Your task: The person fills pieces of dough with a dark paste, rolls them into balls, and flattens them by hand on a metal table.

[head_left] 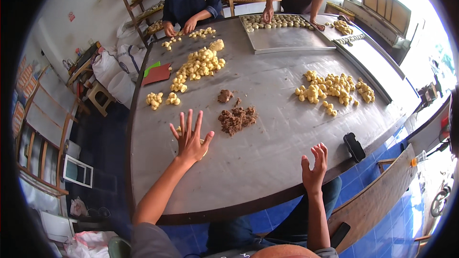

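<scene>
While handling the pale dough piece (205, 151) on the table (267, 162), half hidden beneath the left hand (191, 144) with fingers spread, probably best to press evenly, holding the empty right hand (314, 169), with fingers close together, clear. Farther out, see rounded pieces (282, 21) in rows across the far part of a metal tray (289, 41).

- Before me, a broad, smudged metal table (272, 162).
- On it, a brown crumbly heap (237, 120), with a smaller lump (224, 96) just beyond.
- To my left, yellow dough balls (198, 64); more dough pieces (334, 87) to my right.
- Farther off, a metal tray (291, 45).
- Near my right edge, a black object (354, 147).
</scene>
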Available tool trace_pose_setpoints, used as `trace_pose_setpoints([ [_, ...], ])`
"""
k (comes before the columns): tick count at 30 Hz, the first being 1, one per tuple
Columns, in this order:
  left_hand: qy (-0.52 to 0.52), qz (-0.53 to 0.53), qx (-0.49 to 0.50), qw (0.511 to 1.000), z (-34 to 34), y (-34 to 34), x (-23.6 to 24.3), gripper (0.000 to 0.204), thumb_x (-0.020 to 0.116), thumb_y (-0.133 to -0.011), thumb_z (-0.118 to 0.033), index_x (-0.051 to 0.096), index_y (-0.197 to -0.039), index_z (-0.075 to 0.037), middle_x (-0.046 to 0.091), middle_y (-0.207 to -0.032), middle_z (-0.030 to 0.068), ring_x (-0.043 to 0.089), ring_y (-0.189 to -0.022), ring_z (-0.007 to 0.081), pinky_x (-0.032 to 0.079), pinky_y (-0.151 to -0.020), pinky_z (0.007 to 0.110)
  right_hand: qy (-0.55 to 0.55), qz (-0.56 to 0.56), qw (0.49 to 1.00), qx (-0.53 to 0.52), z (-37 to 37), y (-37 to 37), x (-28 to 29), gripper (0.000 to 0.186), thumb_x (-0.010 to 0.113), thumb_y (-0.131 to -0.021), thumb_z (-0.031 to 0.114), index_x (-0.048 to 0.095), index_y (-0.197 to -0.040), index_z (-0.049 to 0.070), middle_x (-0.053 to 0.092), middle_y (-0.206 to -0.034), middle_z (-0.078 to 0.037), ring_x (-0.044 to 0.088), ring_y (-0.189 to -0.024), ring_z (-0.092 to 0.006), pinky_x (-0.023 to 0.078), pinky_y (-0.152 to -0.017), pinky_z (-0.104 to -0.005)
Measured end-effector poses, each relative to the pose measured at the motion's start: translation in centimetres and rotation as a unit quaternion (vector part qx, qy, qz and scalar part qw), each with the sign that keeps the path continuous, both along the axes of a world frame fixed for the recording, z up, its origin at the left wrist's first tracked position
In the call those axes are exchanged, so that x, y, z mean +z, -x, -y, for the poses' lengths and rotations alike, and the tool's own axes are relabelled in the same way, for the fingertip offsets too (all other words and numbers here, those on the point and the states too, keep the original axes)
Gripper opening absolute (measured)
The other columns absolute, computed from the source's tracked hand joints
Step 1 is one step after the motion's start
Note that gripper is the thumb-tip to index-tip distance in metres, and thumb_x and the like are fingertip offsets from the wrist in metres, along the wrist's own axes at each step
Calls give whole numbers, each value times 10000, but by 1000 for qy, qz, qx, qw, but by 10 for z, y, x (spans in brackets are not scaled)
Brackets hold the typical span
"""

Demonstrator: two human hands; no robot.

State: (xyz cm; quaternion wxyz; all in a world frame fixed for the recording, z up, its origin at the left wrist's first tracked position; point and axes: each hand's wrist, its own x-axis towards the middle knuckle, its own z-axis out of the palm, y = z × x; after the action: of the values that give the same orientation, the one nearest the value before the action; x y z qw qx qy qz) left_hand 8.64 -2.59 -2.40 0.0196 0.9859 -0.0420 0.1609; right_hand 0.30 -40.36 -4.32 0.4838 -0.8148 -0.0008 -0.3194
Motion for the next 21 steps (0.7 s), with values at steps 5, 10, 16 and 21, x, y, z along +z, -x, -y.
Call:
trace_pose_setpoints([
  [5,-67,33,-44,996,9,-3,24,764,302,-942,-657,199,-1542,-196,111,-1597,153,5,-1472,390,-117,-1061,690,4,8,1000,-13,4,1,-2,353,661,-775,-9,533,-1104,-24,511,-1257,-243,519,-1204,-390,416,-1011,-440],
  [10,-54,39,8,998,-1,-8,7,773,302,-924,-687,200,-1541,-232,97,-1602,139,20,-1474,379,-101,-1075,692,32,17,999,2,5,1,-4,380,629,-810,-36,530,-1177,-25,454,-1328,-189,539,-1153,-282,485,-975,-407],
  [16,-61,35,11,997,-7,-10,12,780,293,-920,-699,191,-1542,-239,98,-1602,127,19,-1474,377,-94,-1079,693,37,31,999,-13,8,1,-8,384,640,-800,-40,524,-1165,-28,460,-1314,-195,553,-1144,-292,497,-960,-402],
  [21,-45,46,24,998,2,-15,13,786,271,-924,-701,182,-1544,-226,81,-1604,126,2,-1474,374,-108,-1076,688,-3,22,1000,-9,4,1,-3,371,683,-770,4,540,-1111,-26,504,-1288,-258,535,-1189,-401,431,-1009,-443],
])
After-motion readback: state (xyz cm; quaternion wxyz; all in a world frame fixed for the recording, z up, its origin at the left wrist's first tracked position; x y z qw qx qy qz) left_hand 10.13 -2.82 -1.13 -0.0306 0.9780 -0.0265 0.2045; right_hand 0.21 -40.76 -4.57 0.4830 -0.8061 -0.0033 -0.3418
